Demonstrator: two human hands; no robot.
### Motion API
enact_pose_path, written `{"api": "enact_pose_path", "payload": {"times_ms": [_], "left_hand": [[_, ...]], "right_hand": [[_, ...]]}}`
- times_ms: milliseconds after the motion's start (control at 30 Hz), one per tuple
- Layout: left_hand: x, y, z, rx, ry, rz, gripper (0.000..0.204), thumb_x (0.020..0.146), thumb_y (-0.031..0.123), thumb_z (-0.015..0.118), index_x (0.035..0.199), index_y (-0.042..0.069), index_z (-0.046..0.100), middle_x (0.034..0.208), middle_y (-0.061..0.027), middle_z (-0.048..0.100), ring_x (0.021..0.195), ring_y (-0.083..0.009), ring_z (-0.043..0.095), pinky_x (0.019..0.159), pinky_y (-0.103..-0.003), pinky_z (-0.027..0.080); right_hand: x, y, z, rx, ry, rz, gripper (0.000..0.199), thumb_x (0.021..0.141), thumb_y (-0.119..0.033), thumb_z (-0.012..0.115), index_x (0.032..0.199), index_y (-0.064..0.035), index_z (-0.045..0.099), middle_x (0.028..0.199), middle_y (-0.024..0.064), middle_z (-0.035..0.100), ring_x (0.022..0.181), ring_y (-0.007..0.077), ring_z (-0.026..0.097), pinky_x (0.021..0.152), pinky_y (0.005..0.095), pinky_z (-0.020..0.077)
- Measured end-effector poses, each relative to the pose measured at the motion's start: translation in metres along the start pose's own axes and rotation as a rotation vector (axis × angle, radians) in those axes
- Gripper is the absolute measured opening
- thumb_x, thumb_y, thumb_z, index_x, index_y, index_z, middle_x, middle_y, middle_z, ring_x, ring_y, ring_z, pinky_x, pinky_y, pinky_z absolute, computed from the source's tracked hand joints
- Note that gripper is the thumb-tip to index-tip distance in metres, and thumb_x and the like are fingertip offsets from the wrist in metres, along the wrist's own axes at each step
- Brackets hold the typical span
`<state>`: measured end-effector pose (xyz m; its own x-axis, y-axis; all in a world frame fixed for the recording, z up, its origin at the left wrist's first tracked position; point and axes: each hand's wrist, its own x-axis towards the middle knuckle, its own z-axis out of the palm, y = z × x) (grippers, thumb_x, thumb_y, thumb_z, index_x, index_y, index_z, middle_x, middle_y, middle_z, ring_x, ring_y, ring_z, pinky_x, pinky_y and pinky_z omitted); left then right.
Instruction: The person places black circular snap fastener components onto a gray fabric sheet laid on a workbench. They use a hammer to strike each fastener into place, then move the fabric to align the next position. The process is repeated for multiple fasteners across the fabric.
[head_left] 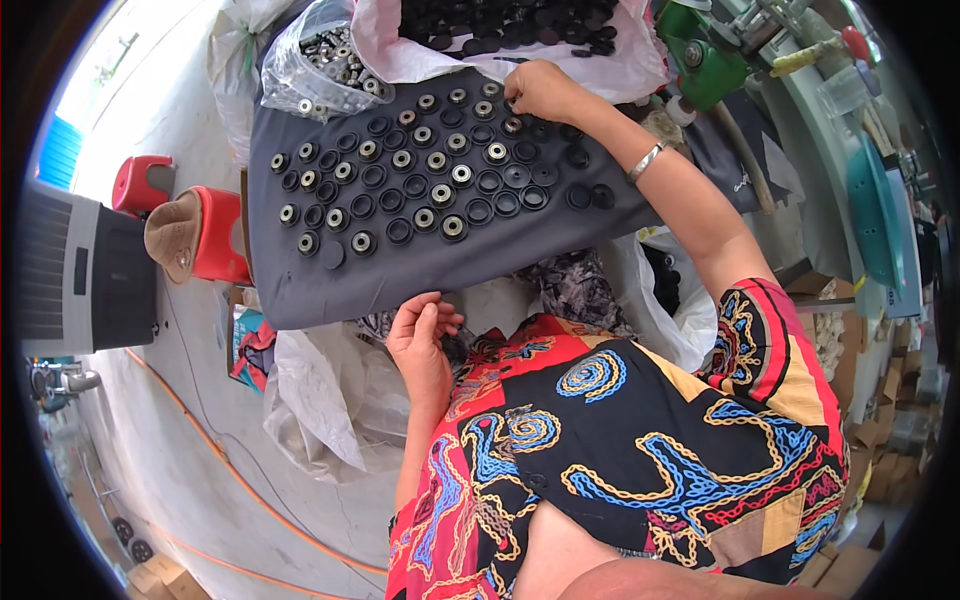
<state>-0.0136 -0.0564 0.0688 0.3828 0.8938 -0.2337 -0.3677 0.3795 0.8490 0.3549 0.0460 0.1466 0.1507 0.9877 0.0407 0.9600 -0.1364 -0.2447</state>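
A dark grey cloth-covered table (330, 290) carries rows of black rubber rings (479, 210), many with a metal bearing (425, 219) set inside. My right hand (545, 92) is at the far right of the rows, fingers bent down and pressed together close to a ring with a bearing (513, 126). What its fingertips pinch, if anything, is hidden. At the table's near edge my left hand (422, 338) is loosely curled, with nothing visible in its fingers. A flat black disc (332, 256) lies at the near left of the rows.
A clear plastic bag of metal bearings (340, 65) stands at the far left of the table. Beside it, a white sack (390, 50) holds black rubber parts (500, 25). A green machine (700, 55) stands far right; red stools (215, 235) are at left.
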Motion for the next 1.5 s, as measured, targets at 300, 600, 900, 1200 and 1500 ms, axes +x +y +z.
{"api": "enact_pose_path", "payload": {"times_ms": [300, 600, 900, 1200, 1500], "left_hand": [[0.015, 0.054, 0.001, 0.366, 0.282, 0.540, 0.015, 0.096, 0.009, 0.053, 0.097, -0.001, 0.064, 0.071, -0.0022, 0.061, 0.063, -0.0076, 0.055, 0.058, -0.020, 0.039], [0.101, 0.079, -0.053, 1.106, 0.682, 1.002, 0.029, 0.096, 0.013, 0.055, 0.119, -0.005, 0.057, 0.118, -0.0183, 0.058, 0.108, -0.0305, 0.055, 0.092, -0.039, 0.044], [0.083, 0.088, -0.028, 1.304, 0.756, 1.030, 0.027, 0.091, 0.016, 0.062, 0.112, -0.002, 0.062, 0.109, -0.0192, 0.063, 0.103, -0.0362, 0.058, 0.091, -0.045, 0.045], [0.075, 0.095, -0.009, 1.334, 0.710, 1.144, 0.027, 0.093, 0.023, 0.060, 0.103, -0.001, 0.067, 0.101, -0.0172, 0.068, 0.095, -0.0332, 0.063, 0.086, -0.042, 0.049], [0.050, 0.099, 0.027, 1.274, 0.702, 1.153, 0.026, 0.090, 0.023, 0.061, 0.089, -0.002, 0.068, 0.089, -0.0191, 0.068, 0.083, -0.0369, 0.063, 0.079, -0.045, 0.049]], "right_hand": [[-0.006, -0.030, -0.026, -0.150, 0.169, -0.164, 0.018, 0.075, -0.014, 0.066, 0.089, -0.0045, 0.072, 0.089, 0.0165, 0.070, 0.088, 0.0338, 0.067, 0.079, 0.0427, 0.0529], [0.092, -0.120, -0.010, 0.240, 0.264, -0.396, 0.016, 0.079, -0.007, 0.059, 0.088, -0.0062, 0.073, 0.092, 0.0169, 0.070, 0.090, 0.0347, 0.068, 0.081, 0.0409, 0.0528], [0.112, -0.141, -0.003, -0.396, 0.515, -0.552, 0.007, 0.070, -0.011, 0.065, 0.064, -0.0097, 0.069, 0.065, 0.0116, 0.067, 0.063, 0.0256, 0.068, 0.053, 0.0380, 0.0519], [0.144, -0.141, 0.001, -0.519, 0.081, -0.311, 0.017, 0.077, -0.016, 0.069, 0.092, -0.0133, 0.077, 0.096, 0.0089, 0.073, 0.088, 0.0263, 0.070, 0.067, 0.0451, 0.0552], [0.136, -0.150, -0.004, -0.533, -0.052, -0.224, 0.031, 0.075, -0.018, 0.075, 0.107, -0.0194, 0.075, 0.111, 0.0040, 0.071, 0.097, 0.0247, 0.068, 0.070, 0.0451, 0.0560]]}}
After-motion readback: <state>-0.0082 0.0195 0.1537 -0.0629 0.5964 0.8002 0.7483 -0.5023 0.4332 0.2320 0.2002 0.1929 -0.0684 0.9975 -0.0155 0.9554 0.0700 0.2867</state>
